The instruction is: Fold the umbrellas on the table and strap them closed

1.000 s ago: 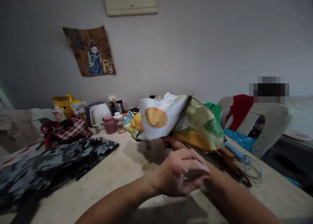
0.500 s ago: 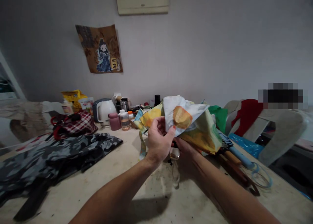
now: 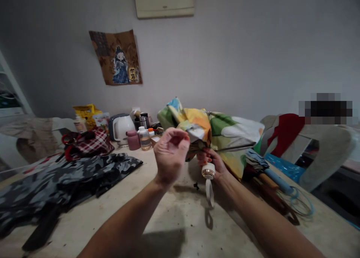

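A folding umbrella with a loose canopy in white, green, yellow and orange is held up above the table. My right hand is closed around its lower end, just above the white handle with a gold band. From the handle a white wrist strap hangs down. At the canopy's near left edge, my left hand is curled with thumb and fingertips together. Whether cloth is pinched between those fingertips is hidden.
Several closed umbrellas lie on the right. A camouflage umbrella and a plaid one lie left. Behind stand a white kettle, a pink jar and a clear bottle. Farther right are chairs and a pixelated patch.
The canopy has turned, so the white panel with the orange flower no longer faces me. My left hand has moved slightly left, off that panel. The handle has shifted slightly right.
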`<action>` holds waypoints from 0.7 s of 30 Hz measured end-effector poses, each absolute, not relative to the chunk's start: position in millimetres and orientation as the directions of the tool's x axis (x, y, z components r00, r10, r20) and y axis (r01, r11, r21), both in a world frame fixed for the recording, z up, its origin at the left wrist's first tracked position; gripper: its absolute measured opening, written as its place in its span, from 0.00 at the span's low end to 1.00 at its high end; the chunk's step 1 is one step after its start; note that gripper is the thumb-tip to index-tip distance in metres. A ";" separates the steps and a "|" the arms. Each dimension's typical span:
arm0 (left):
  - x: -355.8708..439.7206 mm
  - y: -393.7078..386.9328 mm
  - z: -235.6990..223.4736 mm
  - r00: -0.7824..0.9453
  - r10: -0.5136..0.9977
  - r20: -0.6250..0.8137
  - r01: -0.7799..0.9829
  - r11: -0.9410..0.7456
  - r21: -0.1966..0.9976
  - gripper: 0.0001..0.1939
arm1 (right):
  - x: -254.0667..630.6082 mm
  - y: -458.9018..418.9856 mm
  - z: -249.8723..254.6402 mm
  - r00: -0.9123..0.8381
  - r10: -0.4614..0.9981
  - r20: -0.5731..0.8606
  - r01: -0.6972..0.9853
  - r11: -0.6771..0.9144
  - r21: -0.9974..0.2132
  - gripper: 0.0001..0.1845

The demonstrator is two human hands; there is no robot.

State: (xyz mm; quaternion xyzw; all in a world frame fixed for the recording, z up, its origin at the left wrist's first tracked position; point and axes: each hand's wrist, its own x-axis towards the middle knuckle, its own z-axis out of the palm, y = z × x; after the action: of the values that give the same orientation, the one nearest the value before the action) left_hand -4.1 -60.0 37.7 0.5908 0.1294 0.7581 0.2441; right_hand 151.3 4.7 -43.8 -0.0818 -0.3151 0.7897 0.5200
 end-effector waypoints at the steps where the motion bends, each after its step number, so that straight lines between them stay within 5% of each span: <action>1: -5.8 -51.4 38.1 -0.235 0.551 0.801 -0.219 -0.832 0.509 0.03 | 152.4 4.5 -42.6 -0.445 0.872 0.205 -0.789 -0.274 -0.550 0.26; 4: -8.3 -31.8 35.3 -0.260 0.615 0.745 -0.188 -0.789 0.585 0.06 | 155.9 5.5 -42.6 -0.454 0.864 0.216 -0.826 -0.318 -0.465 0.29; 8: -7.4 -26.1 27.0 -0.059 0.645 0.762 0.018 -0.762 0.647 0.08 | 160.3 10.3 -45.1 -0.461 0.864 0.203 -0.843 -0.355 -0.403 0.28; 16: -5.1 -23.9 17.4 0.234 0.715 0.658 0.725 -0.580 0.372 0.08 | 160.2 9.3 -44.2 -0.480 0.859 0.176 -0.840 -0.393 -0.375 0.27; 21: -5.2 -13.2 13.2 0.114 0.710 0.695 0.636 -0.589 0.498 0.08 | 155.5 5.9 -43.1 -0.501 0.847 0.181 -0.818 -0.394 -0.419 0.24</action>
State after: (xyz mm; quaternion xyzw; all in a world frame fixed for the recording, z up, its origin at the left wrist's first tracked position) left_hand -5.2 -13.2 13.2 0.7455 0.4516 0.4887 0.0378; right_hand 155.5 5.9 -43.1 -0.0308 -0.2327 0.8344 0.4987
